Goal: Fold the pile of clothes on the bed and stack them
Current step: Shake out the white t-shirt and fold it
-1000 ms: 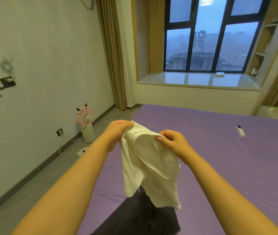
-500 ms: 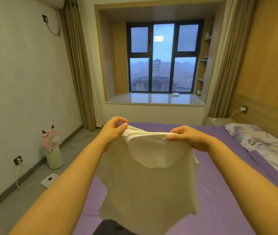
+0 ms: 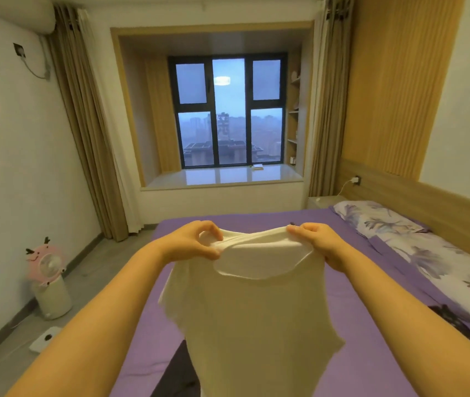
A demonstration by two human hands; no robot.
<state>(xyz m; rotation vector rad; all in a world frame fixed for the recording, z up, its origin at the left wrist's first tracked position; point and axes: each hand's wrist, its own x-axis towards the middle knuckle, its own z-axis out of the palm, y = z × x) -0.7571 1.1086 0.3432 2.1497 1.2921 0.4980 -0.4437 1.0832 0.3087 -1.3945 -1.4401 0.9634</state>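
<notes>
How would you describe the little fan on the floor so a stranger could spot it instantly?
Start at the white left wall. The fan stands on the grey floor at its foot. Its pink, antlered cartoon face tops a cream cylinder, unlike the flat white scale nearby.

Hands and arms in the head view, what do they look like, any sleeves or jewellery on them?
Both forearms are bare right down to the bottom edge of the picture, with no sleeve or cuff in view. The left hand and the right hand wear no gloves, and no watch, bracelet or ring shows on the visible sides. Nails look short and unpainted.
</notes>
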